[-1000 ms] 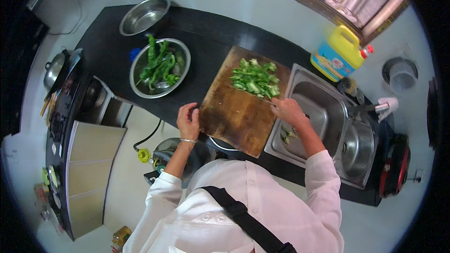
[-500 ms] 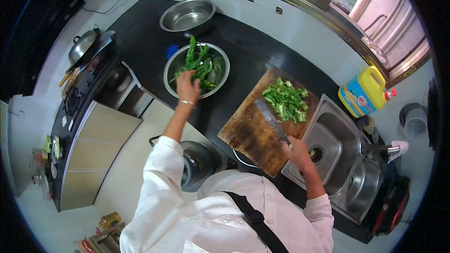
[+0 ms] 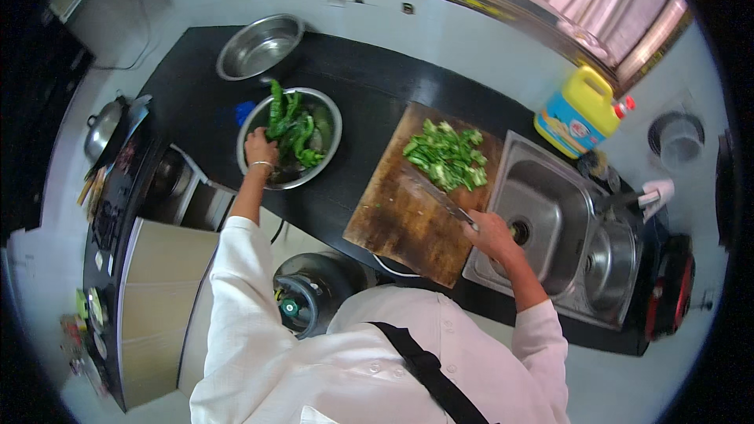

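Observation:
A steel bowl [image 3: 335, 127] holds several long green peppers [image 3: 302, 139]. My left hand [image 3: 258, 148] is inside its left side, fingers curled round the near end of a pepper; the fingertips are partly hidden. To the right, my right hand [image 3: 488, 233] is closed round the handle of a kitchen knife [image 3: 440, 198]. Its blade lies low over the wooden cutting board [image 3: 400, 228], pointing to the far left. Chopped green pepper [image 3: 445, 155] is heaped on the board's far part, just beyond the blade.
An empty steel basin [image 3: 259, 49] stands at the back left, a blue thing [image 3: 245, 112] beside the bowl. Right of the board are a double sink [image 3: 550, 204] and a yellow jug [image 3: 580, 114]. A gas cylinder [image 3: 310, 290] stands below the counter edge.
The whole view has shifted, with the counter things now farther left. My left hand has moved to the bowl's left side. The knife stays in my right hand, its blade turned more edge-on.

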Available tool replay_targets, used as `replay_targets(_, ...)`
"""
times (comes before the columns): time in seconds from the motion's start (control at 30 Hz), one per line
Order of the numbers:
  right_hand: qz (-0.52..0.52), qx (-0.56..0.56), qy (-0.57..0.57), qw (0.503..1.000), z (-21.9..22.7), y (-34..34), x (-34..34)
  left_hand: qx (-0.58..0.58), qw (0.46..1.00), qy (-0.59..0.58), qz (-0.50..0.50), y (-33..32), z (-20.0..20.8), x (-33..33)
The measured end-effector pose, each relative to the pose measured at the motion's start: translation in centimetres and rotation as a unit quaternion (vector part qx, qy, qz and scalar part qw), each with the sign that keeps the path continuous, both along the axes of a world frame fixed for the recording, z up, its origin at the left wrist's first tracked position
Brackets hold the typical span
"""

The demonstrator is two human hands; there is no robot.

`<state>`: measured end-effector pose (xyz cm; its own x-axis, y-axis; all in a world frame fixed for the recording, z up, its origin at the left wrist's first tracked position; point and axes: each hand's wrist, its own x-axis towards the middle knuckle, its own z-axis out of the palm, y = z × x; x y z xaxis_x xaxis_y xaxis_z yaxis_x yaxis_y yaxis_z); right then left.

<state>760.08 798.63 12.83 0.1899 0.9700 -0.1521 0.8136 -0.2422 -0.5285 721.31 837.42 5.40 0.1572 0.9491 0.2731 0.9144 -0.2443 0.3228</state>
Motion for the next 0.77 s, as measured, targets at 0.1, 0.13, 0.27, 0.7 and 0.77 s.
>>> replay_targets(0.1,-0.032,-0.008,0.001,0.999,0.5,-1.0,-0.5,0.075,0.991,-0.103,-0.045,-1.4,2.0,1.2)
replay_targets(0.13,-0.036,-0.017,0.012,0.999,0.8,-1.5,-1.0,0.104,0.984,-0.125,-0.073,-3.2,2.9,1.5)
replay_targets(0.27,-0.048,0.039,0.031,0.998,-2.0,-3.2,0.7,0.047,0.945,-0.191,-0.261,-11.0,6.8,5.4)
replay_targets(0.7,-0.174,0.112,0.098,0.974,-0.3,-6.4,-4.5,-0.141,0.905,-0.133,-0.378,-27.5,-0.6,15.0)
replay_targets(0.77,-0.141,0.112,0.109,0.978,-0.5,-6.3,-5.5,-0.183,0.906,-0.103,-0.368,-27.7,-0.2,15.6)
